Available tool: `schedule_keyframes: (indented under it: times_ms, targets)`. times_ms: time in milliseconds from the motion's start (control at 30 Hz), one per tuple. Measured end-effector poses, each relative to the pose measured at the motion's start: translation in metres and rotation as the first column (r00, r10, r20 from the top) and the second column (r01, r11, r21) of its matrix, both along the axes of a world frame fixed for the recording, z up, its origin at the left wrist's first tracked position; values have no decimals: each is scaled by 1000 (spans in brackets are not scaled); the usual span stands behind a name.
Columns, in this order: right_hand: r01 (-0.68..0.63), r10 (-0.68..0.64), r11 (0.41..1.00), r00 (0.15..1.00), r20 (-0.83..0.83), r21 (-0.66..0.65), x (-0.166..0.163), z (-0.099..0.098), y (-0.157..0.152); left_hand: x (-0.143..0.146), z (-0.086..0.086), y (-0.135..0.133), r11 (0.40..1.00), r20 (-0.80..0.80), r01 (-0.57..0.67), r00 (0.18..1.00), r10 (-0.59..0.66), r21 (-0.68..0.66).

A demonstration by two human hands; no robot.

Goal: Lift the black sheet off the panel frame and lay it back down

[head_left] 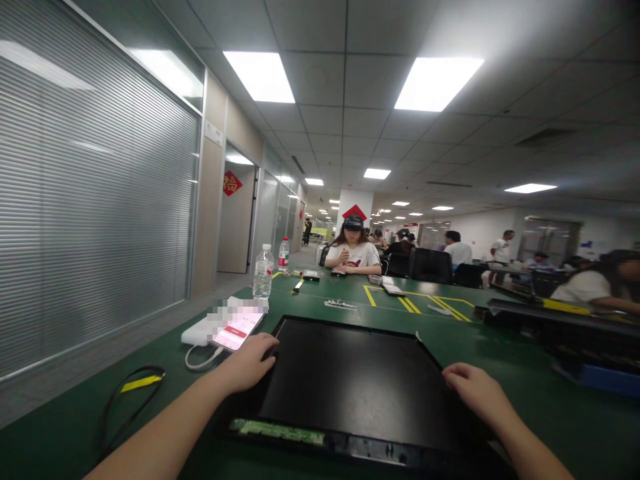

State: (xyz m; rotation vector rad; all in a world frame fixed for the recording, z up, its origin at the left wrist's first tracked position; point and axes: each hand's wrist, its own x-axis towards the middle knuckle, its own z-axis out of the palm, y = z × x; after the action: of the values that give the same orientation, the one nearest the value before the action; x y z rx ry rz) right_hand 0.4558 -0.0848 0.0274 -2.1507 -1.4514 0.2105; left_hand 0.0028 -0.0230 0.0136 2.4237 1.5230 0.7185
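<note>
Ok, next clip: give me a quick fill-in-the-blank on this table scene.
The left hand and right hand rest on opposite edges of a flat panel coloured ____.
The table under it is ____.
The lit phone lies on a white power bank, nearest the ____ hand.
Missing words: black; green; left.

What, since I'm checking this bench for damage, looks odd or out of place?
The black display panel lies flat under the left hand and right hand, with a green circuit strip bare along its near edge, no cover over it. Nothing looks spilled.
</note>
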Motion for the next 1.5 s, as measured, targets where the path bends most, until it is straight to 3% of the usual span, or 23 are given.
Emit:
schedule_keyframes:
  times_ms: [433,833,1233,1500]
  targets:
    - [0,0,1000,1000,-9,-23,-3,1,-1,-2,4,-2,996,38,-32,999,35,-81]
    - [4,-4,1000,1000,-13,-14,-2,1,-2,1,-11,4,1000,-50,-11,999,10,-6]
    - [2,-2,1000,1000,-16,-8,-3,2,-2,-4,3,1,988,83,102,992,-93,-115]
    - [13,-14,999,1000,-9,-37,-4,3,-2,-3,1,2,989,127,56,991,-39,-134]
